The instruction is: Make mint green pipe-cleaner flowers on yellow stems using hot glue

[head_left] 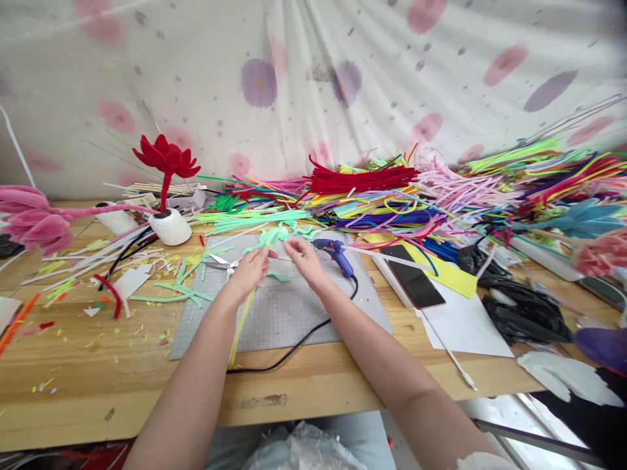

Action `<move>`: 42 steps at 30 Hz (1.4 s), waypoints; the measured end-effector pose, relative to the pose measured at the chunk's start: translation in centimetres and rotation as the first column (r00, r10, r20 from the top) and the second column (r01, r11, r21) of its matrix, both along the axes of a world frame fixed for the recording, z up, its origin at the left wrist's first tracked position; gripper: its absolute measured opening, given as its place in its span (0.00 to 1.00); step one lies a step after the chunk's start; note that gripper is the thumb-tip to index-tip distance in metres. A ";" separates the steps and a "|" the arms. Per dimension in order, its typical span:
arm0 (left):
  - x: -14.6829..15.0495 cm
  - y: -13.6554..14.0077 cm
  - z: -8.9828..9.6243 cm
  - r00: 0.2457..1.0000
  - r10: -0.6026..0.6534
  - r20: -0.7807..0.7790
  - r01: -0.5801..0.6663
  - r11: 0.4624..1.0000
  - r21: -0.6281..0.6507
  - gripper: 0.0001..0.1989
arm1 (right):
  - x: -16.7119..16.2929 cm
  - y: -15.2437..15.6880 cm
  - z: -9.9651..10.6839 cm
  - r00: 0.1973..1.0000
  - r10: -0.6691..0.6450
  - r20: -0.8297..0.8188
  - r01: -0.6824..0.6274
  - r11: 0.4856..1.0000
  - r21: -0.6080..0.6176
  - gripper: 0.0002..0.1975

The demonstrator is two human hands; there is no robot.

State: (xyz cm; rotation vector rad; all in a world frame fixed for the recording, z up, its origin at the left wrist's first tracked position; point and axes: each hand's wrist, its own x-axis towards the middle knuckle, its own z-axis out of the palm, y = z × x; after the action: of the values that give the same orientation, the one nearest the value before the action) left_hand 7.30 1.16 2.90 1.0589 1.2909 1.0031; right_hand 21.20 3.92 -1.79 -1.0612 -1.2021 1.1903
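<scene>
My left hand (251,273) is closed over the cutting mat (289,313), its thumb and fingers pinched together. A yellow pipe cleaner (242,323) runs from under this hand down to the mat's near edge. Just beyond the fingertips are curled mint-green pipe cleaner pieces (274,236); contact with them is unclear. My right hand (304,262) is beside it, fingers curled in a pinch, what is between them too small to make out. Scissors (223,264) lie left of my left hand. A purple glue gun (337,253) rests right of my right hand.
Bundles of coloured pipe cleaners (362,179) line the back. A red flower (166,156) stands in a white holder (170,227). A phone (414,275) and white paper (470,326) lie right. The glue gun's black cord (294,352) crosses the mat. Green strips (189,292) lie left.
</scene>
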 end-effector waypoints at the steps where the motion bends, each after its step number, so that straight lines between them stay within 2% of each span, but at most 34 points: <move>1: 0.0 -0.2 0.2 0.991 -0.086 0.107 0.093 0.994 -0.060 0.12 | -0.4 0.2 0.9 0.983 0.049 -0.177 -0.056 0.998 -0.036 0.14; 3: -0.1 -0.4 0.5 0.942 -0.197 0.271 0.241 0.961 -0.140 0.11 | -1.2 0.8 2.6 0.882 0.157 -0.444 -0.218 0.972 -0.089 0.18; 4: -0.2 -0.4 0.6 0.919 -0.202 0.340 0.269 0.949 -0.164 0.10 | -1.7 1.0 3.3 0.829 0.205 -0.520 -0.300 0.948 -0.105 0.20; 6: -0.3 -0.2 0.6 0.874 -0.163 0.458 0.284 0.936 -0.209 0.10 | -2.5 1.5 4.2 0.760 0.244 -0.602 -0.395 0.909 -0.130 0.22; 8: -0.4 0.0 0.5 0.829 -0.113 0.548 0.283 0.929 -0.237 0.08 | -3.2 2.0 4.5 0.735 0.227 -0.639 -0.403 0.904 -0.142 0.23; 11: -0.4 0.2 0.3 0.800 -0.070 0.596 0.262 0.934 -0.243 0.07 | -4.1 2.4 4.4 0.745 0.162 -0.647 -0.318 0.939 -0.131 0.24; 14: 0.0 0.2 0.1 0.802 -0.025 0.597 0.213 0.946 -0.246 0.09 | -4.7 2.5 4.4 0.798 0.133 -0.588 -0.227 0.970 -0.090 0.25; 18: 0.6 0.3 0.2 0.783 0.053 0.620 0.165 0.943 -0.290 0.11 | -5.3 2.0 4.7 0.887 0.124 -0.444 -0.151 0.988 -0.025 0.24; 21: 0.9 0.5 0.2 0.753 0.107 0.650 0.146 0.935 -0.324 0.13 | -5.6 1.8 4.9 0.921 0.103 -0.376 -0.107 0.994 0.009 0.24; 25: 0.7 0.6 0.3 0.693 0.131 0.709 0.178 0.922 -0.344 0.13 | -5.4 2.2 4.8 0.877 0.099 -0.471 -0.137 0.990 -0.047 0.23; 29: 0.3 0.4 0.3 0.620 0.140 0.772 0.251 0.897 -0.364 0.13 | -4.8 2.8 4.8 0.783 0.112 -0.611 -0.288 0.937 -0.198 0.22; 31: 0.2 0.4 0.1 0.603 0.148 0.784 0.263 0.890 -0.371 0.14 | -4.8 3.0 4.8 0.768 0.126 -0.627 -0.322 0.924 -0.209 0.23; 35: 0.3 0.5 -0.4 0.646 0.140 0.750 0.217 0.909 -0.356 0.13 | -5.1 3.2 4.7 0.784 0.150 -0.603 -0.291 0.946 -0.142 0.25; 39: -0.1 0.5 -0.2 0.667 0.082 0.740 0.217 0.929 -0.299 0.10 | -5.0 3.3 4.6 0.769 0.117 -0.629 -0.300 0.934 -0.193 0.21; 42: -1.1 0.5 0.4 0.660 0.093 0.745 0.194 0.937 -0.289 0.10 | -3.9 2.8 3.5 0.832 0.090 -0.547 -0.250 0.942 -0.225 0.19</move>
State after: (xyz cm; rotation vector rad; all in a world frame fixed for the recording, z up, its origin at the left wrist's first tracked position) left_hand 6.24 1.64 3.33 0.3073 0.6837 0.9677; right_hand 17.30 6.68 1.71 -0.7551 -0.7059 1.7088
